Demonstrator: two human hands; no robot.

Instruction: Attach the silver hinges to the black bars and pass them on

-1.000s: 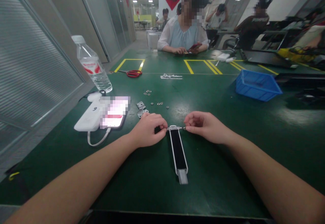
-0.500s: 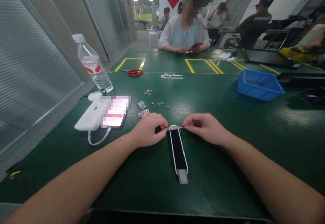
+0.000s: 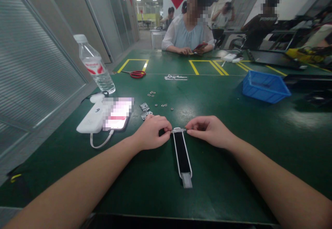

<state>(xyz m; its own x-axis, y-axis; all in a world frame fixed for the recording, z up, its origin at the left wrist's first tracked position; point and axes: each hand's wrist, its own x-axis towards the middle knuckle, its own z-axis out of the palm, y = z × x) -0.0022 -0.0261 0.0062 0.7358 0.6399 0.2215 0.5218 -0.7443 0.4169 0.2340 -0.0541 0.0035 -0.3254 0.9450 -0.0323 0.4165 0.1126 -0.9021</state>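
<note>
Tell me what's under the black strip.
Green tabletop shows around the black strip, and a gray piece sticks out at its near end; whatever lies directly beneath is covered.

Office-type room used for bench assembly: green worktable (image 3: 166,194) with yellow tape (image 3: 193,67), small nuts (image 3: 156,105), glass partitions (image 3: 118,18), people at desks.

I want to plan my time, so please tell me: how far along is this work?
The black strip already looks set inside its white frame. In hand is the metal crosspiece at the frame's far end: the left hand pinches one end, the right hand the other. The loose metal nuts and the perforated metal plates appear left to fit, though I cannot tell whether all belong.
</note>
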